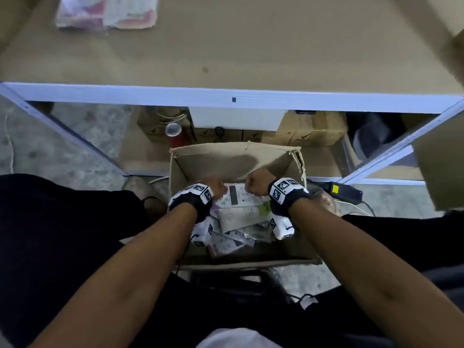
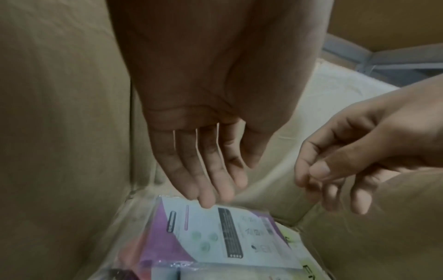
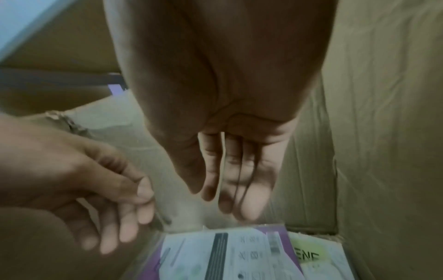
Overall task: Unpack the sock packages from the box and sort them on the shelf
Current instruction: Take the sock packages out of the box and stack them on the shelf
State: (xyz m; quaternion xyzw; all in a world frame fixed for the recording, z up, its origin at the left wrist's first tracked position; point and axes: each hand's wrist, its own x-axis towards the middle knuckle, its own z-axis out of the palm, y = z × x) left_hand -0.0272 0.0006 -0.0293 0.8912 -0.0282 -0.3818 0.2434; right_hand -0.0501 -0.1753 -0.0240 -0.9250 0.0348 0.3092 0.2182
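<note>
An open cardboard box (image 1: 233,156) stands on the floor in front of me with several sock packages in it. The top package (image 2: 215,227) is a clear bag with a white and purple printed card. Both hands reach into the box above it. My left hand (image 2: 227,181) hangs with straight fingers, its tips at the package's far edge; I cannot tell if they touch. My right hand (image 3: 227,195) hangs a little above the same package (image 3: 227,252), fingers relaxed, holding nothing. In the head view the left hand (image 1: 218,190) and the right hand (image 1: 253,187) are close together.
The brown shelf board (image 1: 251,51) with a white front rail (image 1: 175,95) lies beyond the box; one pink and white package (image 1: 105,11) lies at its far left. Below it are cardboard boxes (image 1: 311,133) and a red can (image 1: 173,133). A black device (image 1: 344,190) and cables lie right of the box.
</note>
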